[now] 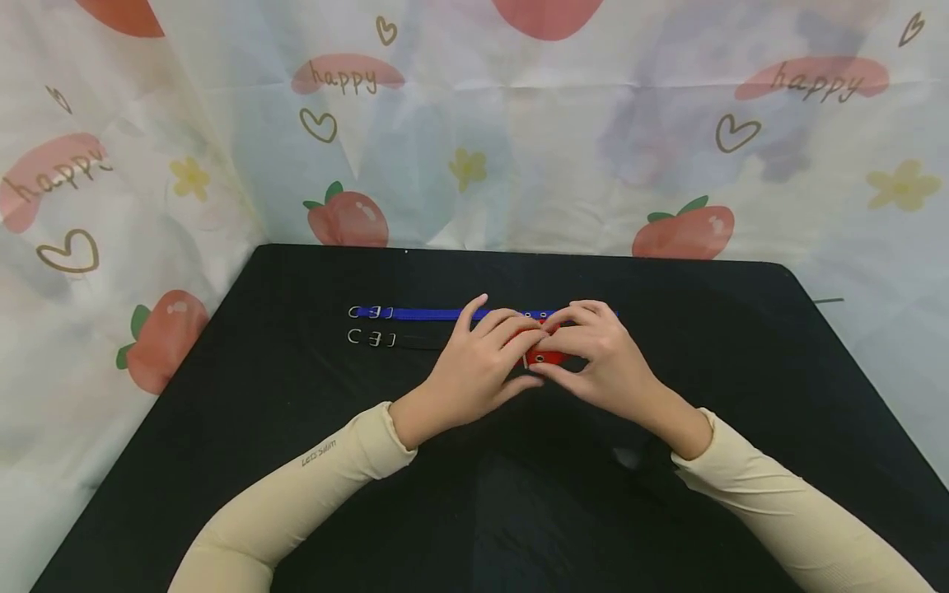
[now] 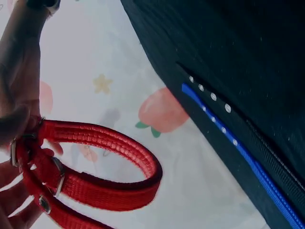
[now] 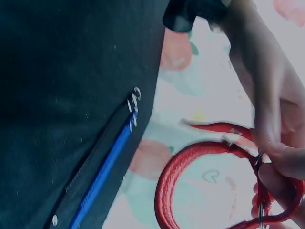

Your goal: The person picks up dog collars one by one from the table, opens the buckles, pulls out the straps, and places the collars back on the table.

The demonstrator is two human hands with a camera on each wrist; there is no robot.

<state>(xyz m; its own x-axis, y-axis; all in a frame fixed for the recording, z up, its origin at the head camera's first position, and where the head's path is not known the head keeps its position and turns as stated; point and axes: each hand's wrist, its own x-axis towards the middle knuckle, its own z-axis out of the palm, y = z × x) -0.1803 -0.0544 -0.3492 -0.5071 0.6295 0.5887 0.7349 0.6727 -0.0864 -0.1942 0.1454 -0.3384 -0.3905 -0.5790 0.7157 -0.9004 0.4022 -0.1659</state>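
Both hands hold a red buckle collar (image 1: 550,357) close together over the table. In the left wrist view the red collar (image 2: 112,193) forms a loop, its strap running through the metal buckle and keeper. The left hand (image 1: 483,362) grips it from the left, index finger raised and thumb pointing right. From the right, the right hand (image 1: 611,358) pinches the strap near the buckle with thumb and fingers. The strap's pointed end sticks out beside the loop of the red collar (image 3: 167,179) in the right wrist view. The fingers partly hide the buckle in the head view.
Behind the hands, a blue collar (image 1: 430,315) and a black collar (image 1: 418,341) lie straight and parallel, buckles to the left. They rest on a black-covered table (image 1: 334,527). A strawberry-print cloth (image 1: 519,148) hangs behind and at the sides.
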